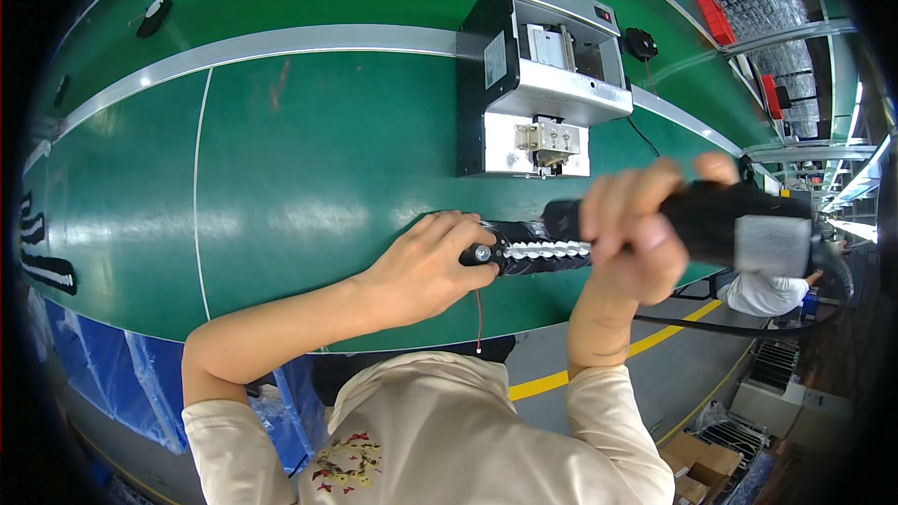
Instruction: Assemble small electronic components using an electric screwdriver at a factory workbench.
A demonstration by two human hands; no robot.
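Observation:
My left hand (435, 262) is closed around the near left end of a long black part (533, 264), which lies on the green bench top. A row of white scalloped shapes runs along that part, and a round metal screw or knob shows by my fingers. From beneath it a thin red wire (480, 323) with a small white plug hangs toward the bench edge. My right hand (636, 234), blurred by motion, grips a black corded power tool (711, 224) with a plain silver panel. Its dark front end hovers over the long part's right side; the exact contact is hidden.
A silver and black bench machine (547, 84) stands beyond my hands. Black striped parts (47, 266) lie at the far left. The tool's thick cable (748, 327) loops at the right. Farther right are another person (762, 293), red bins (716, 19) and cardboard boxes (702, 463).

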